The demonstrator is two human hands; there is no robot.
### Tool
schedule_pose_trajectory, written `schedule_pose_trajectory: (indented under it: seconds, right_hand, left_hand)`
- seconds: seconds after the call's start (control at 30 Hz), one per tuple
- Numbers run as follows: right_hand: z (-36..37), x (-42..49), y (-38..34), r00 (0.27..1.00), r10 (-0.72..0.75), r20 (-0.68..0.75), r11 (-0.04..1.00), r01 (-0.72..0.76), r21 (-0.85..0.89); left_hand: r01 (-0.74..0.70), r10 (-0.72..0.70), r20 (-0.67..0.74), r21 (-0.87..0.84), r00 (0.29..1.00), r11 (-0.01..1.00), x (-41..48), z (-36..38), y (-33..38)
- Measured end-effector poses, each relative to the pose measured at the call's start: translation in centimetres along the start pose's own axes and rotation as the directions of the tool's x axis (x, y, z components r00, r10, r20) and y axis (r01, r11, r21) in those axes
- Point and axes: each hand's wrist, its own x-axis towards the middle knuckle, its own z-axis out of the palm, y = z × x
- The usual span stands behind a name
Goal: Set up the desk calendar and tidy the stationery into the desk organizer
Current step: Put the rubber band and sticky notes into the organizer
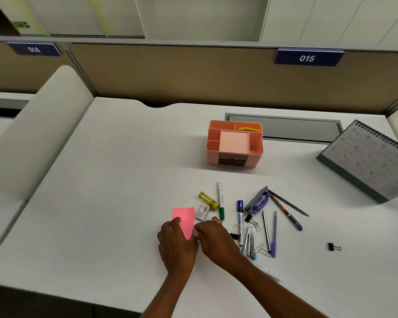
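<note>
A pink sticky-note pad [184, 218] lies on the white desk, and both hands are on its near end. My left hand [176, 243] pinches its left edge; my right hand [213, 239] pinches its right corner. The pink desk organizer [234, 154] stands further back at the centre, with yellow items [248, 129] in a rear compartment. The desk calendar [368, 159] stands propped at the far right. Loose stationery lies to the right of my hands: a yellow highlighter [208, 200], a green marker [221, 200], a blue marker [240, 216], a purple stapler [257, 200], pens, pencils and clips.
A single black binder clip [332, 246] lies apart at the right. A grey cable tray lid [283, 128] is set into the desk behind the organizer. Brown partition panels with signs 014 and 015 close off the back. A white divider [39, 131] rises at the left.
</note>
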Motion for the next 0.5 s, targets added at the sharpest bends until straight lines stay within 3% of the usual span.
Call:
schedule_pose_trajectory:
  seconds: [0.2,0.27,0.33,0.4,0.5]
  right_hand:
    - [0.3,0.7,-0.8,0.995,0.1,-0.007,0.982,-0.098,0.162]
    - [-0.2,0.8,-1.5,0.974,0.224,0.013,0.881,-0.209,0.424]
    - [-1.1,0.9,-2.1,0.947,0.311,0.076,0.693,-0.281,0.664]
    - [-2.0,1.1,-2.6,0.941,0.33,0.076,0.613,-0.274,0.741]
    - [-3.8,1.5,-2.5,0.925,0.379,-0.027,0.677,-0.258,0.689]
  left_hand:
    - [0.009,-0.014,-0.026,-0.195,1.0,0.981,-0.4,-1.6,-0.4]
    - [-0.015,0.001,-0.059,-0.244,0.998,0.97,-0.8,-2.2,-0.5]
    - [-0.097,0.075,-0.098,-0.247,0.992,0.964,-1.6,-2.4,-0.4]
    - [-0.183,0.163,-0.105,-0.238,0.981,0.954,-2.4,-2.6,0.0]
    - [-0.31,0.306,-0.056,-0.248,0.95,0.918,-2.8,-2.9,0.9]
